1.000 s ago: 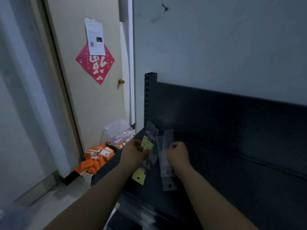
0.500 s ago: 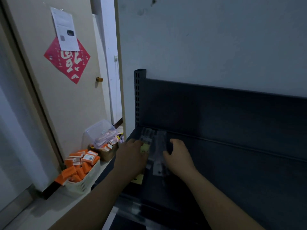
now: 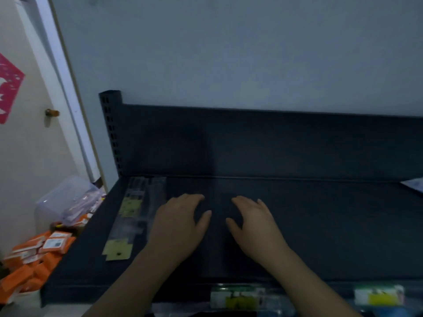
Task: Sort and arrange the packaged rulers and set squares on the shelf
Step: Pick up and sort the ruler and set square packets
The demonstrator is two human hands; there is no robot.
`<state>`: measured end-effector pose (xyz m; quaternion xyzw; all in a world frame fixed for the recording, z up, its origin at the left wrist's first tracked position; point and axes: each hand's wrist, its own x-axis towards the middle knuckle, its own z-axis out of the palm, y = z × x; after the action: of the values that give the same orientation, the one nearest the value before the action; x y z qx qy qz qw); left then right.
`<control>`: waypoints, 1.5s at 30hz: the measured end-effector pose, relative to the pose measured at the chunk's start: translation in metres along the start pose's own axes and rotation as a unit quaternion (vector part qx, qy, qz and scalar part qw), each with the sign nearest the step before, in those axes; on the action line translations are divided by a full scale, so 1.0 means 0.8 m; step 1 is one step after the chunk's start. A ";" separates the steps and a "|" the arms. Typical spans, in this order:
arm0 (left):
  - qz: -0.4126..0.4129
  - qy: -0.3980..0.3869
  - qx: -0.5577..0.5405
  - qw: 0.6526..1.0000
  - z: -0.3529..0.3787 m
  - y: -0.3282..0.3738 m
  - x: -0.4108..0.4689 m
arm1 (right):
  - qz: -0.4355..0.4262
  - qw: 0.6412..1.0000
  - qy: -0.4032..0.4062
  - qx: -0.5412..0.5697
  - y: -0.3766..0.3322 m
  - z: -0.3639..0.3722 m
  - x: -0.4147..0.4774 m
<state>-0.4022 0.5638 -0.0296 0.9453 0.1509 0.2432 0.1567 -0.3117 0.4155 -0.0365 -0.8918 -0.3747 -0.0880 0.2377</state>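
Observation:
Clear packaged rulers with yellow header cards lie flat in a row at the left end of the dark shelf, running from the back panel toward the front edge. My left hand hovers just right of them, fingers relaxed and empty. A short gap to its right is my right hand, also spread and holding nothing. More packaged items with green and yellow labels show on the level below the shelf's front edge.
A clear plastic tub and a basket of orange boxes sit on the floor left of the shelf, by a door. A pale package corner lies at the shelf's far right. Grey wall rises behind.
Both hands held the ruler packs upright a second ago, then laid them flat at the shelf's left end. Now both hands have let go and moved right, empty.

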 end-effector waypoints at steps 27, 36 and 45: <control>0.210 -0.124 -0.131 0.961 0.257 0.539 0.050 | 0.279 0.956 0.045 -0.082 0.461 -0.297 -0.237; 0.260 -0.179 -0.124 0.941 0.344 0.650 0.136 | 0.372 0.924 0.055 -0.068 0.594 -0.337 -0.240; 0.262 -0.285 -0.153 0.909 0.447 0.730 0.198 | 0.414 0.903 0.041 -0.107 0.739 -0.351 -0.211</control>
<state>0.0335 0.0125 -0.0463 0.9445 -0.1921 0.0163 0.2660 -0.0048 -0.1860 -0.0600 -0.9823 0.0504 -0.0574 0.1710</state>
